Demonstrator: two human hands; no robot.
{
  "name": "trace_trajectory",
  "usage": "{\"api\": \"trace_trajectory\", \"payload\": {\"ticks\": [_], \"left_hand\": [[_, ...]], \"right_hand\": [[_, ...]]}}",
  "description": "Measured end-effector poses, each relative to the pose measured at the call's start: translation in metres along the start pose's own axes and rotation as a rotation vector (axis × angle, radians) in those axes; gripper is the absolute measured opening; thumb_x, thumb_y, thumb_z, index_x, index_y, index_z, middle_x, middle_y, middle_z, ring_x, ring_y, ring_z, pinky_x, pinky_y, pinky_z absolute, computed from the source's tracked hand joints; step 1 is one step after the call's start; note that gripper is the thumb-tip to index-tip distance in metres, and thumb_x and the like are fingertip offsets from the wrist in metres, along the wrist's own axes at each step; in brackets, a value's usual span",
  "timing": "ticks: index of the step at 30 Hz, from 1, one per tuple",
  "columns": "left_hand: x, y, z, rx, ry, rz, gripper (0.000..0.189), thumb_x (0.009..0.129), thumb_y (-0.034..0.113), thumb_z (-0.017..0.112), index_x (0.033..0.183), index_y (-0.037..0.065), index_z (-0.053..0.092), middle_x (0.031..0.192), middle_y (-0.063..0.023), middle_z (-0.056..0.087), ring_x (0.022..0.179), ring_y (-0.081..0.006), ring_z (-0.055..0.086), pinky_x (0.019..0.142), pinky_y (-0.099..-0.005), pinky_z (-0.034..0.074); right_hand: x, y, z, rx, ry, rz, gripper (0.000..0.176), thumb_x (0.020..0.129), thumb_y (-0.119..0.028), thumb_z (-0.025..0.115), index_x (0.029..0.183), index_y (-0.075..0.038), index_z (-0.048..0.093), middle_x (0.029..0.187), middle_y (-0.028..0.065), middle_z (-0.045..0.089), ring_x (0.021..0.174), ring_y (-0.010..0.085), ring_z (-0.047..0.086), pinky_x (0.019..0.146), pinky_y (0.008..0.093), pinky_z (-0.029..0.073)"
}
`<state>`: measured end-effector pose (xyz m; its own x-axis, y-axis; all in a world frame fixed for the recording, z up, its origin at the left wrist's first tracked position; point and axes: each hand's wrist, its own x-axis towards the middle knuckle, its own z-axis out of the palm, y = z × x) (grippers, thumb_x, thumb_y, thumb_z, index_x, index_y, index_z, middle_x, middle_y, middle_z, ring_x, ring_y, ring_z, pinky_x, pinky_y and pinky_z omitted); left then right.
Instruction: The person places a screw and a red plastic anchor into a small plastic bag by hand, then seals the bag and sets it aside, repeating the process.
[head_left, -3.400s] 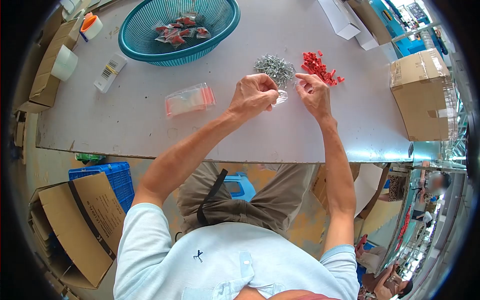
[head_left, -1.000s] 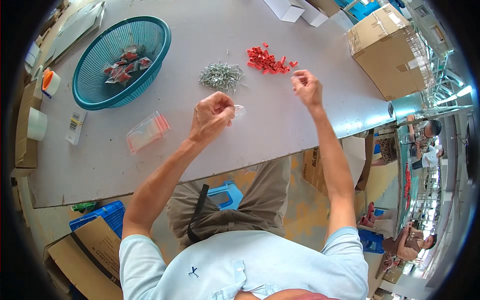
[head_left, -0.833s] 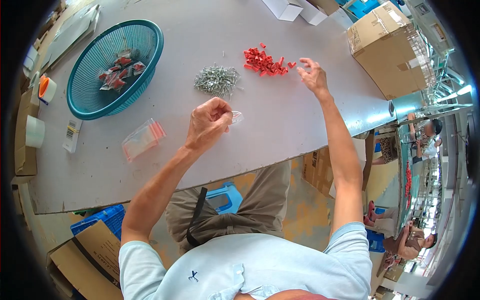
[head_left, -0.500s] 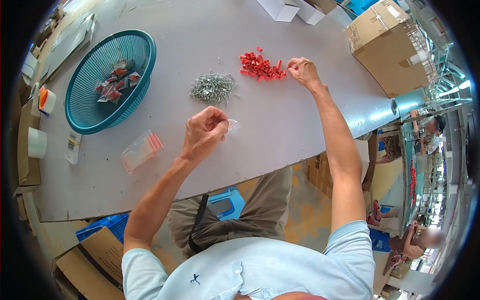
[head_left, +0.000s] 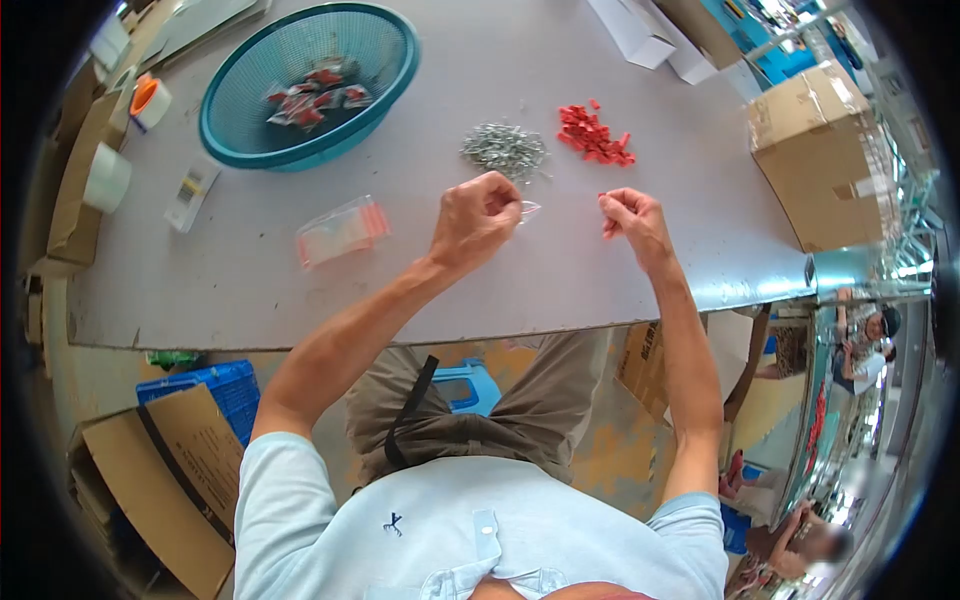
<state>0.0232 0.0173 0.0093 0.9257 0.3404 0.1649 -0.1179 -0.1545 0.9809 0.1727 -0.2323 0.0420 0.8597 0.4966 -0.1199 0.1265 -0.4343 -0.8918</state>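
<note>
The left hand (head_left: 478, 215) is clenched above the bench (head_left: 250, 290), pinching one small clear bag (head_left: 529, 209) at its fingertips. Just beside it, the right hand (head_left: 630, 213) is closed on red plugs (head_left: 604, 198); how many cannot be told. Beyond the hands lie one screw heap (head_left: 503, 148) and one plug heap (head_left: 592, 135). One basket (head_left: 385, 75) holds several packets (head_left: 312, 92). One stack of empty bags (head_left: 342, 228) lies left, and two tape rolls (head_left: 105, 178) sit at the edge.

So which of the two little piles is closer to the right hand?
The red pile, just beyond the right hand; the grey pile lies further left, nearer the left hand.
</note>
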Motion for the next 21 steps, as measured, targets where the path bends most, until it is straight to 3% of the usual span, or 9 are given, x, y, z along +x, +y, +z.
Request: {"api": "trace_trajectory", "payload": {"ticks": [1,4,8,13,16,20,21], "left_hand": [[0.0,0.0,0.0,0.01,0.016,-0.008,0.004,0.09,0.002,0.068,0.093,-0.001,0.069,0.078,-0.0056,0.072,0.07,-0.0089,0.068,0.061,-0.0253,0.056],[-0.004,0.005,0.0,0.114,0.089,0.159,0.005,0.089,0.002,0.072,0.092,-0.002,0.069,0.079,-0.0071,0.074,0.069,-0.009,0.068,0.063,-0.0263,0.056],[-0.009,0.01,-0.002,0.132,0.079,0.19,0.005,0.089,0.001,0.072,0.093,0.0,0.069,0.079,-0.01,0.074,0.07,-0.0116,0.07,0.064,-0.0279,0.058],[-0.013,0.008,-0.001,0.203,0.056,0.423,0.005,0.091,-0.001,0.07,0.095,0.001,0.067,0.081,-0.0126,0.074,0.072,-0.0187,0.074,0.065,-0.0318,0.06],[-0.014,0.007,0.0,0.17,-0.02,0.506,0.006,0.091,-0.001,0.07,0.096,0.001,0.067,0.083,-0.0125,0.074,0.073,-0.0185,0.074,0.065,-0.0318,0.06],[-0.014,0.003,0.004,0.108,-0.063,0.399,0.006,0.092,-0.001,0.07,0.098,-0.001,0.068,0.083,-0.0101,0.074,0.073,-0.015,0.073,0.065,-0.0311,0.06],[-0.013,0.003,0.003,0.069,-0.093,0.296,0.006,0.093,0.0,0.069,0.099,-0.002,0.068,0.084,-0.0088,0.073,0.074,-0.0134,0.072,0.065,-0.0298,0.06]], "right_hand": [[-0.011,-0.006,0.017,0.262,-0.089,0.043,0.019,0.1,-0.017,0.07,0.1,0.003,0.071,0.086,0.0049,0.07,0.069,0.0093,0.066,0.059,0.0275,0.06],[-0.037,-0.029,0.063,0.501,-0.198,0.108,0.021,0.099,-0.018,0.072,0.104,0.003,0.071,0.084,0.0041,0.07,0.069,0.0095,0.068,0.059,0.0265,0.061],[-0.043,-0.043,0.09,0.655,-0.282,0.183,0.02,0.1,-0.017,0.072,0.104,0.003,0.072,0.086,0.0053,0.071,0.069,0.0092,0.069,0.06,0.0236,0.063],[-0.038,-0.045,0.089,0.713,-0.287,0.2,0.02,0.101,-0.019,0.071,0.103,0.001,0.072,0.087,0.0055,0.071,0.069,0.0083,0.069,0.06,0.0223,0.062],[-0.036,-0.041,0.084,0.773,-0.318,0.249,0.02,0.102,-0.019,0.07,0.103,0.001,0.072,0.088,0.006,0.071,0.07,0.008,0.069,0.06,0.0208,0.062],[-0.037,-0.033,0.086,0.879,-0.248,0.265,0.018,0.102,-0.015,0.07,0.111,0.001,0.069,0.09,0.009,0.072,0.069,0.0095,0.069,0.061,0.0198,0.062],[-0.039,-0.033,0.088,0.879,-0.248,0.263,0.018,0.102,-0.015,0.07,0.111,0.001,0.069,0.09,0.009,0.072,0.069,0.0095,0.069,0.061,0.0198,0.062]]}}
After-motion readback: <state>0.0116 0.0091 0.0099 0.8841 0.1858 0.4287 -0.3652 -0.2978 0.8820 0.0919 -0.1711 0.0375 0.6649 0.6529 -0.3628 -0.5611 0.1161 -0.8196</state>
